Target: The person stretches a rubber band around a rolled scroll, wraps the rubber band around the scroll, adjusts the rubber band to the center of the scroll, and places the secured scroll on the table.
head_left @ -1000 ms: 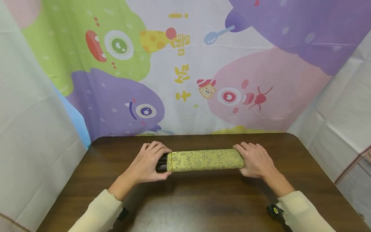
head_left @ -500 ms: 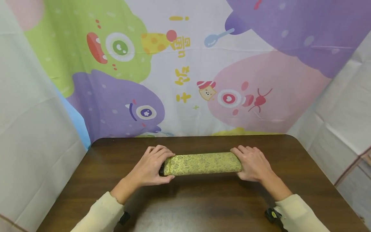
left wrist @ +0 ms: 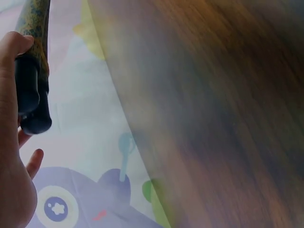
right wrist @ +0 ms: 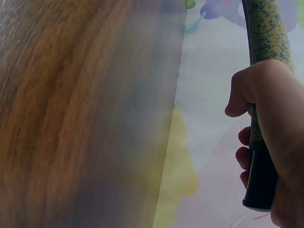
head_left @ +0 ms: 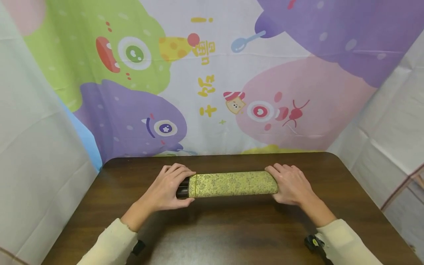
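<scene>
A long piece covered in yellow-green floral brocade [head_left: 233, 184] is held sideways over the table. Two dark, round-ended rods [head_left: 182, 191] stick out of its left end. In the head view my left hand [head_left: 167, 187] grips that end, fingers along the far side and thumb along the near side. In the left wrist view the rods' dark knobs [left wrist: 37, 118] stand side by side by the palm. At the other end my right hand [head_left: 291, 184] grips the brocade. A dark end piece [right wrist: 261, 183] shows beneath its curled fingers in the right wrist view.
The brown wooden table [head_left: 218, 235] has rounded far corners. A cloth printed with cartoon monsters [head_left: 212, 136] hangs behind its far edge. Pale cloth walls stand at the left [head_left: 39, 147] and right [head_left: 384, 129].
Half a second ago the brocade piece sat slightly nearer me and my left hand covered more of the dark rods. It is a little farther off now, and more of the rods shows.
</scene>
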Motion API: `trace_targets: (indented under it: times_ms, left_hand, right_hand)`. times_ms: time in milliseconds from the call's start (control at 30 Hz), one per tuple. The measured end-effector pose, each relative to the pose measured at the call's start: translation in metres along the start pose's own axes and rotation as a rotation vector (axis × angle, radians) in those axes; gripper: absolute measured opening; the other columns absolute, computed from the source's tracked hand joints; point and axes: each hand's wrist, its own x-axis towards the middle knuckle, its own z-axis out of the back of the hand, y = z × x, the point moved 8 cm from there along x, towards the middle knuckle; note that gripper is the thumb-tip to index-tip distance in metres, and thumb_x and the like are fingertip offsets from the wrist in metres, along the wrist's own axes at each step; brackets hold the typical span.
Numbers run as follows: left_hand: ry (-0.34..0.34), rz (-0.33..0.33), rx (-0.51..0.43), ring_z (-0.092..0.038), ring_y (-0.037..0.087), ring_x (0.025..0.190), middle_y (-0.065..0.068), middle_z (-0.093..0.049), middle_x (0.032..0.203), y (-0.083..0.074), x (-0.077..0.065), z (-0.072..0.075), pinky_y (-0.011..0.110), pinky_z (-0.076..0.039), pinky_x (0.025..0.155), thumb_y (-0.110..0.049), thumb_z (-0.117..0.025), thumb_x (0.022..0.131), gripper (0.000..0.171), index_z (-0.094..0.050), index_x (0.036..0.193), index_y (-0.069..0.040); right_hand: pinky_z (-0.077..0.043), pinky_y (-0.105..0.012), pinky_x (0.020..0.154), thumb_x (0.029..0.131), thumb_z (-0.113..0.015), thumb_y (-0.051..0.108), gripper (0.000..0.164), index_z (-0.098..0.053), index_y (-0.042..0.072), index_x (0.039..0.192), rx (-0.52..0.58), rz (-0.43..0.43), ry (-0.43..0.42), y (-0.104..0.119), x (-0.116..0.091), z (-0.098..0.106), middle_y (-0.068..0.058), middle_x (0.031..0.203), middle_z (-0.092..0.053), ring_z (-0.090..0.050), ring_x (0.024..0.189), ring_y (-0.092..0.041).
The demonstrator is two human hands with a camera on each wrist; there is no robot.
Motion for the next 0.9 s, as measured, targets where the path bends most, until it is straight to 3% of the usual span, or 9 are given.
trace_targets:
  times_ms: [900]
  left_hand:
    - [-0.048, -0.035, 0.029, -0.068, 0.024, 0.121, 0.002, -0.078, 0.128, -0.0029, -0.0018, -0.0047, 0.047, -0.054, 0.093, -0.048, -0.097, 0.074, 0.074, -0.076, 0.133, -0.008]
  right_hand:
    - [-0.062, -0.050, 0.079, 0.065, -0.093, 0.026, 0.069, -0.073, 0.011, 0.129, -0.010, 0.030, -0.019, 0.0043, 0.0059, -0.0053, -0.008, 0.110, -0.077, -0.074, 0.090, -0.033]
